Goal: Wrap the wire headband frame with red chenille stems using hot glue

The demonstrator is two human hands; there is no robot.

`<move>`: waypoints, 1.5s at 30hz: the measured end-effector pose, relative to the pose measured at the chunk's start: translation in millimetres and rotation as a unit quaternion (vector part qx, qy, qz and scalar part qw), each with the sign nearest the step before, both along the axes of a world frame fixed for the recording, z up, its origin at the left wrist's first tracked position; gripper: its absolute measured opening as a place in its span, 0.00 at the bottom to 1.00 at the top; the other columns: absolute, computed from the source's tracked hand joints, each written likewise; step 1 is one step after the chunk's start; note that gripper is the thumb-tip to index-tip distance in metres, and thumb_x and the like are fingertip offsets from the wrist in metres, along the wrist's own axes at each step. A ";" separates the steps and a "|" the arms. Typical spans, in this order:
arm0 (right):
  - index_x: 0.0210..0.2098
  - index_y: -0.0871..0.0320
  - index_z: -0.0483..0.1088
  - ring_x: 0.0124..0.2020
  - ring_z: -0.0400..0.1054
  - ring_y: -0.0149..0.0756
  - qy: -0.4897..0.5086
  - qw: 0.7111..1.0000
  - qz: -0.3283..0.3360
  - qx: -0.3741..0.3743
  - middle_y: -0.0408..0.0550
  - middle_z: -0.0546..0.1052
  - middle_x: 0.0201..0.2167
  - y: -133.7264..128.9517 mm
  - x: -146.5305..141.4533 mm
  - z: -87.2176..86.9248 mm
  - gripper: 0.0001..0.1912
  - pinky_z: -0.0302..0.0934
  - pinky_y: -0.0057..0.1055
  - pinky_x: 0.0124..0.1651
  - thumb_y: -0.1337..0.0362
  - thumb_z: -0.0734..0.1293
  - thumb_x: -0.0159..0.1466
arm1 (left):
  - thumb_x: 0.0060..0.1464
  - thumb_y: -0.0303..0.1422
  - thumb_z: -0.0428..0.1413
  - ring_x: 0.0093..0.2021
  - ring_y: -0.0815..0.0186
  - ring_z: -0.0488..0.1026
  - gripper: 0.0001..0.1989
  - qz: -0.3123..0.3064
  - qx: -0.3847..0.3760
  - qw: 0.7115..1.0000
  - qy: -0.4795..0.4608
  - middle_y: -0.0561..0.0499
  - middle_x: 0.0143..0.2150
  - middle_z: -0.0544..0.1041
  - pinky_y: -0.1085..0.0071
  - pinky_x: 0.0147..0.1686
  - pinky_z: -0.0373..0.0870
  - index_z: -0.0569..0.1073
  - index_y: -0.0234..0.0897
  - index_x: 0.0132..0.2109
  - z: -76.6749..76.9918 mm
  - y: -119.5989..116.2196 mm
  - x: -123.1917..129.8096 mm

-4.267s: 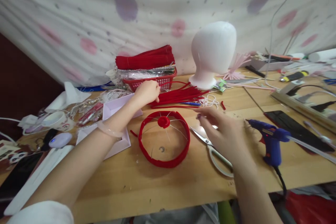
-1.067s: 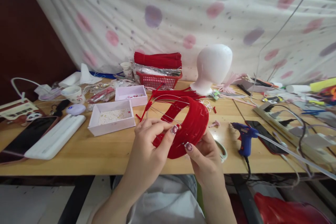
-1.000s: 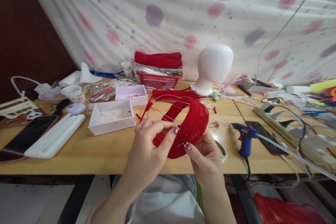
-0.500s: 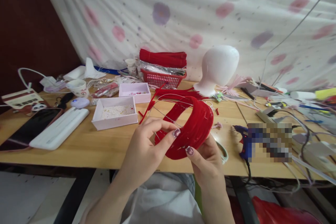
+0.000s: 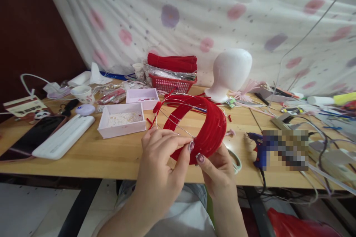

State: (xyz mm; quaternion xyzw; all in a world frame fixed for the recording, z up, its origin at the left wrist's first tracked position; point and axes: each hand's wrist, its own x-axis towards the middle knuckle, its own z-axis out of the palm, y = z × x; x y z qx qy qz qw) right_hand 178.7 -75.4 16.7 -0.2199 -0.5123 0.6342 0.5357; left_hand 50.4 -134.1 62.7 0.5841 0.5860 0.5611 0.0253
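A wide red fuzzy ring-shaped band (image 5: 215,129) is held tilted above the front of the table. My right hand (image 5: 221,172) is closed on its lower right side, thumb in front and the other fingers mostly hidden behind. My left hand (image 5: 164,159) pinches with thumb and forefinger at the band's inner lower edge, where thin silver wires (image 5: 174,119) meet it. These wires cross the opening and arc out to the left. A small red fuzzy piece (image 5: 157,107) sits on the wires at upper left.
Behind the hands stand a white box of beads (image 5: 122,118), a lilac box (image 5: 142,98), a red basket (image 5: 172,83) and a white foam head (image 5: 232,70). To the right lies a blue glue gun (image 5: 260,148) among cables; a phone (image 5: 33,137) and white power bank (image 5: 63,137) lie left.
My left hand has shifted slightly right and turned, its fingers now further over the band's lower edge. The band has tipped so its opening shows wider, and the wires have risen.
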 end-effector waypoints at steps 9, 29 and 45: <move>0.46 0.48 0.77 0.44 0.75 0.39 -0.002 1.000 -0.015 0.001 0.45 0.81 0.44 -5.3 -2.3 1.3 0.14 0.70 0.33 0.49 0.62 0.75 0.60 | 0.59 0.26 0.52 0.41 0.59 0.76 0.09 0.056 0.041 0.992 0.109 0.51 0.37 0.82 0.50 0.58 0.61 0.74 0.43 0.42 -0.8 -5.0 9.5; 0.42 0.50 0.77 0.37 0.74 0.36 0.022 0.998 -0.043 -0.027 0.45 0.81 0.37 -3.9 -4.8 -2.2 0.13 0.71 0.31 0.42 0.62 0.76 0.58 | 0.57 0.25 0.56 0.46 0.56 0.73 0.13 0.013 0.068 0.991 0.118 0.44 0.45 0.80 0.45 0.59 0.59 0.73 0.34 0.49 -10.0 -7.4 9.2; 0.38 0.49 0.79 0.37 0.74 0.32 0.006 0.999 -0.018 0.042 0.41 0.81 0.34 -6.2 -5.3 -3.0 0.06 0.70 0.27 0.43 0.66 0.74 0.61 | 0.59 0.22 0.53 0.42 0.60 0.74 0.07 0.036 0.058 0.991 0.119 0.47 0.39 0.80 0.49 0.57 0.62 0.74 0.36 0.42 -11.2 -3.6 4.7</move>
